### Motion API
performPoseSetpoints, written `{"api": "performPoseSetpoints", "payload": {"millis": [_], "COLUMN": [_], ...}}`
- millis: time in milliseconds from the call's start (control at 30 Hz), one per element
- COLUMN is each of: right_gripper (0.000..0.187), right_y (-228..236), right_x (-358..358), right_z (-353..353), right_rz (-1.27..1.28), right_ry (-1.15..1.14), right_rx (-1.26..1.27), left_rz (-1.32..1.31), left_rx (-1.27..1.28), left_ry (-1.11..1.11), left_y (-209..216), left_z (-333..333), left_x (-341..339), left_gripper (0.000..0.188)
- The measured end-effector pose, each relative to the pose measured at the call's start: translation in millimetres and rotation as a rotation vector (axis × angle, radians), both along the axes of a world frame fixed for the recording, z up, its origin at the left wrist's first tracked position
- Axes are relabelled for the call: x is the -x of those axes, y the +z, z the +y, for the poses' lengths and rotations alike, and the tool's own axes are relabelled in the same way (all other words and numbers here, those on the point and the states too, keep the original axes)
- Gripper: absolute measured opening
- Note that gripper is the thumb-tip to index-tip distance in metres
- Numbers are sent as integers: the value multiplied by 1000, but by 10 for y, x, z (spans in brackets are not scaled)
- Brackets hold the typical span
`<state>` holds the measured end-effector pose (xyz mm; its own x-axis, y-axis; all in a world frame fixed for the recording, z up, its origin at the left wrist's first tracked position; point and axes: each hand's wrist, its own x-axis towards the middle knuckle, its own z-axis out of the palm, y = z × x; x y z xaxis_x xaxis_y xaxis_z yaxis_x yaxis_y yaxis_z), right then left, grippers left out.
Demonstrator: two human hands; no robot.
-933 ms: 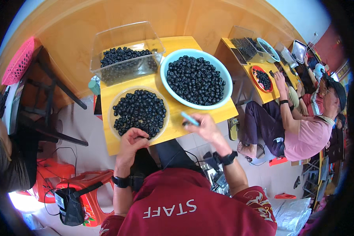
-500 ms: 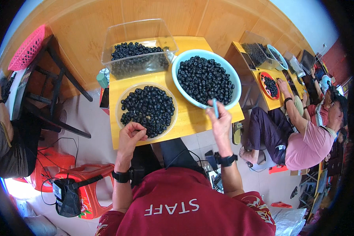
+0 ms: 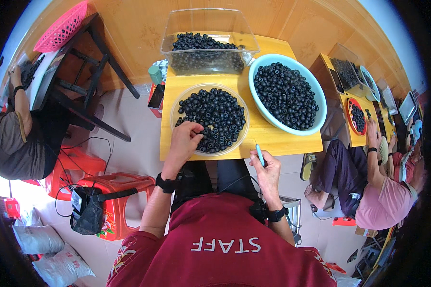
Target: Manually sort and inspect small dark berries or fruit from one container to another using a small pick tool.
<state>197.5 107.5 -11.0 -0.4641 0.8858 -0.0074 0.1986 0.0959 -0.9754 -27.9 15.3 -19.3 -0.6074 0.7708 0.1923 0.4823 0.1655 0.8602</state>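
Ideally, the left hand [image 3: 184,138], near-pinched, hold unclear, picks gently at eight o'clock on the tray [image 3: 175,111]; right hand [image 3: 268,172] clasps a tool [image 3: 260,155].

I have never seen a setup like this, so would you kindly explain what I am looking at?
There is no robot here, just a person's bare hands. The view comes from a wide fisheye camera worn on the head, looking down, so straight edges bend near the rim. On the yellow table are a clear box, a pale blue basin and a round clear tray, each holding small dark bead-like pieces. The right hand grips a slim light-blue tool. The left hand has its fingertips among the tray's pieces; whether it holds one is unclear.
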Motion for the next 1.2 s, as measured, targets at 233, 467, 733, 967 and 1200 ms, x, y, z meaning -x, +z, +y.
{"api": "performPoseSetpoints", "payload": {"millis": [233, 467, 733, 967, 1200], "right_gripper": [12, 13, 14, 15, 17], "right_y": [-32, -79, -6, 152, 492], "right_x": [38, 4, 38, 58, 104], "right_z": [-59, -53, -77, -105, -166], "right_rz": [33, -10, -18, 6, 41], "right_ry": [31, 34, 48, 159, 282], "right_rx": [48, 37, 72, 35, -247], "left_rz": [309, 389, -110, -1308, -1412], "left_rx": [175, 239, 9, -357, -422], "left_ry": [-46, -113, -167, -431, -496], "left_y": [-46, 6, 90, 358, 198], "left_z": [290, 303, 234, -19, -46], "left_x": [-144, -202, -150, -445, -565], "left_gripper": [14, 14, 19, 15, 20]}}
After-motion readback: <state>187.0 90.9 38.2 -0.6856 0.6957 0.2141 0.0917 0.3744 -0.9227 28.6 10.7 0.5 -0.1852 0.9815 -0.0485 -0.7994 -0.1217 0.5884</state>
